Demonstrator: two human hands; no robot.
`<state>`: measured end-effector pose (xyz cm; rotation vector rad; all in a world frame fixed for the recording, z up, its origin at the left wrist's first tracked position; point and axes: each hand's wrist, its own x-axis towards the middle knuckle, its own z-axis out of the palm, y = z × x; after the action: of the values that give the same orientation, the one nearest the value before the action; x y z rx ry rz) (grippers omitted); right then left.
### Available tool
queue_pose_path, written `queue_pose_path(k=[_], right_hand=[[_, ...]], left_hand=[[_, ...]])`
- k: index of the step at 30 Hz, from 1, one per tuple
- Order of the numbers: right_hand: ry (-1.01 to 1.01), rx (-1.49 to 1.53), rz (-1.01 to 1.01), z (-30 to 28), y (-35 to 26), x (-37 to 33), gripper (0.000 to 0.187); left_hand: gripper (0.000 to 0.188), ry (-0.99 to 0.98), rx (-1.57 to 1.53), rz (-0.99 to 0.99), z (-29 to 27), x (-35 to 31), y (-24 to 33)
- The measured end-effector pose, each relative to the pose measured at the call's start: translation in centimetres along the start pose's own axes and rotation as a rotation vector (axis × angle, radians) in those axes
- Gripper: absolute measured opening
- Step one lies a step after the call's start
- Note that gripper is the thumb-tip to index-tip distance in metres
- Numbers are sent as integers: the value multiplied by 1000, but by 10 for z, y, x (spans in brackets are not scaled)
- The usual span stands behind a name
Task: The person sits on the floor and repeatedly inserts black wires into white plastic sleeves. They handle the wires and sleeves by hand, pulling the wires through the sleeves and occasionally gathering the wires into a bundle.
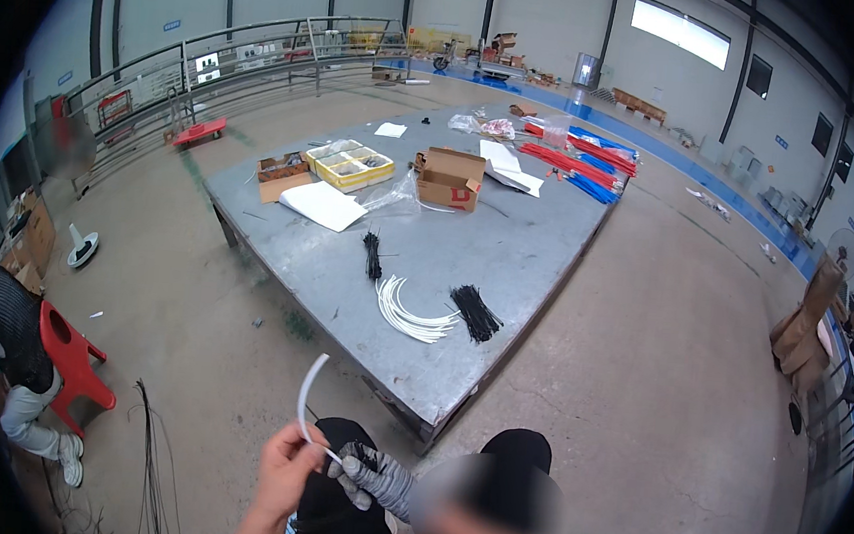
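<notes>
A short, curved white tube (pixel 308 394) rises from my left hand (pixel 286 469), which is bare and pinches it near its lower part. My right hand (pixel 377 480), in a grey glove, is closed at the tube's lower end, with some thin black strands (pixel 362 455) showing by its fingers. Both hands are above my lap, in front of the metal table's near corner. On the tabletop lie a fanned bunch of similar curved white tubes (pixel 405 316), a bundle of thin black strips (pixel 476 313) to its right and a smaller black bundle (pixel 373 256) behind it.
Farther along the grey table (pixel 297 257) are an open cardboard box (pixel 450 180), a yellow-and-white divided tray (pixel 350 167), white paper (pixel 322 205) and red and blue tubing (pixel 576 163). A seated person (pixel 19 355) is by a red stool (pixel 68 369) at left; long dark wires (pixel 150 466) stand nearby.
</notes>
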<state>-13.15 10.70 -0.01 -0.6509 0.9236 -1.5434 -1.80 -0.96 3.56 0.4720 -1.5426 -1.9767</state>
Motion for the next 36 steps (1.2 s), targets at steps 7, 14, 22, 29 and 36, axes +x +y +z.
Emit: queue_pose_path(k=[7, 14, 22, 29, 36], right_hand=[[89, -7, 16, 0, 5, -5, 15], [130, -129, -81, -6, 18, 0, 17], [122, -210, -120, -10, 29, 2, 19], [46, -45, 33, -10, 14, 1, 22], [87, -119, 55, -2, 5, -1, 19]], left_hand=[[10, 81, -83, 1, -1, 4, 9], [13, 49, -249, -108, 2, 1, 5], [9, 55, -147, -38, -7, 0, 9], [2, -101, 221, 2, -4, -1, 10], [4, -34, 300, 102, 3, -2, 10]])
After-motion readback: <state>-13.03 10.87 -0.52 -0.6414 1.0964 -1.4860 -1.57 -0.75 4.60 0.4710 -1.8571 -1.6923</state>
